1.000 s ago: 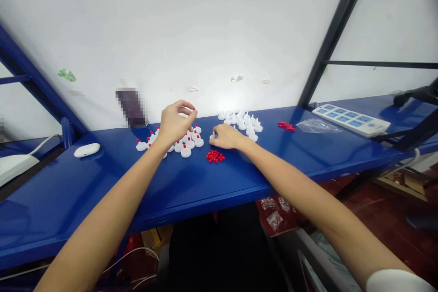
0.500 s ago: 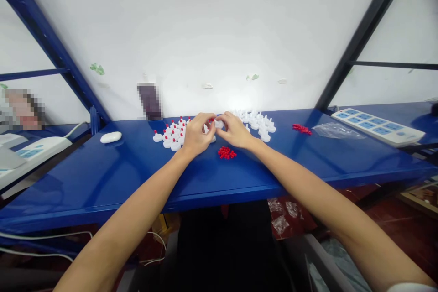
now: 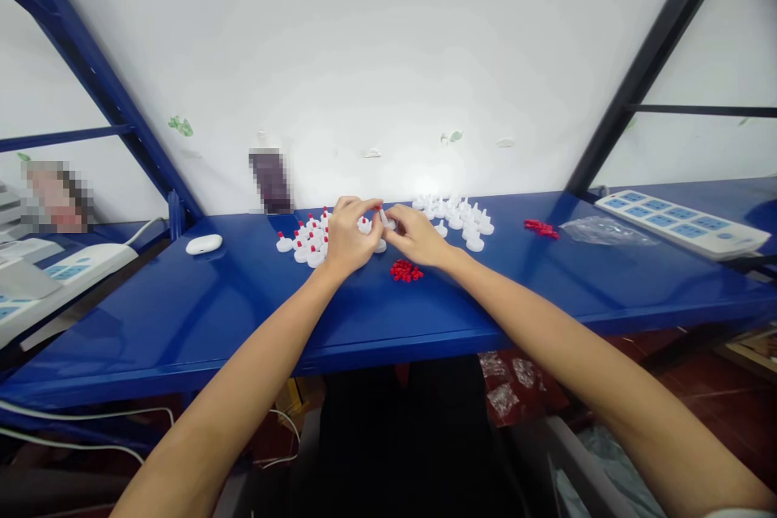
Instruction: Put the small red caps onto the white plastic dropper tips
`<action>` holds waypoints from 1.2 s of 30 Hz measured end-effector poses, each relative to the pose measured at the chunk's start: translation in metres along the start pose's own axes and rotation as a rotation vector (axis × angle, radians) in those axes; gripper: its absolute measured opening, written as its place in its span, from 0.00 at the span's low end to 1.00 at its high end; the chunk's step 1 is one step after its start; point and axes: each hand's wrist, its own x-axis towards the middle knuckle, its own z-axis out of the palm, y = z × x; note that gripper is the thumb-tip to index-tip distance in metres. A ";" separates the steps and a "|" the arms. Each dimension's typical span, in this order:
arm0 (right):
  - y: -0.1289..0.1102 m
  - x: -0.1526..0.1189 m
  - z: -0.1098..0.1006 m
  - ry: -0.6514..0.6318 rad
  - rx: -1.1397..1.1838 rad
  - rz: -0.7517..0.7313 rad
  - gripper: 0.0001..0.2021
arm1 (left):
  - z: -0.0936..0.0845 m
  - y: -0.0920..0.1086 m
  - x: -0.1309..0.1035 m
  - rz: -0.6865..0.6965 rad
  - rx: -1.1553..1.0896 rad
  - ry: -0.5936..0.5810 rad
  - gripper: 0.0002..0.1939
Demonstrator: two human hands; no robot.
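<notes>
Fingertips of both hands meet above the desk. A white nozzle cap [image 3: 389, 222] is pinched in my right hand [image 3: 420, 235], its spout towards my left hand [image 3: 350, 236]. The left thumb and forefinger are closed on a small red tip cap [image 3: 380, 208] at that spout; fingers partly hide where they join. Left of and beneath my left hand stand several white nozzle caps with red tips [image 3: 315, 257]. Just in front of my hands lies a pile of loose red tip caps [image 3: 405, 271]. Behind my right hand are several white nozzle caps without red tips [image 3: 474, 242].
On the blue desk [image 3: 255, 316], a white earphone case [image 3: 204, 244] lies left. Another red heap [image 3: 541, 229], a clear plastic bag [image 3: 607, 231] and a power strip [image 3: 685, 223] lie right. A dark phone-like object [image 3: 271, 182] leans against the wall.
The white nozzle cap has turned slightly between my fingers, and its spout now shows near the red tip cap. My hands stay together; the whole view has shifted a little.
</notes>
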 end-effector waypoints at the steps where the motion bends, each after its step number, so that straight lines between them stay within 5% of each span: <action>1: -0.001 0.000 -0.001 0.000 0.009 0.000 0.09 | 0.000 0.000 0.000 -0.010 0.020 -0.009 0.13; 15: -0.001 0.000 -0.005 -0.010 0.018 -0.013 0.12 | 0.002 -0.004 -0.002 -0.058 -0.093 -0.096 0.16; 23: -0.004 -0.003 -0.002 0.081 0.075 0.114 0.12 | 0.002 -0.006 -0.002 0.104 -0.199 -0.232 0.33; 36: 0.000 -0.003 0.001 0.076 0.087 0.120 0.12 | 0.005 -0.014 -0.005 0.097 -0.169 -0.263 0.29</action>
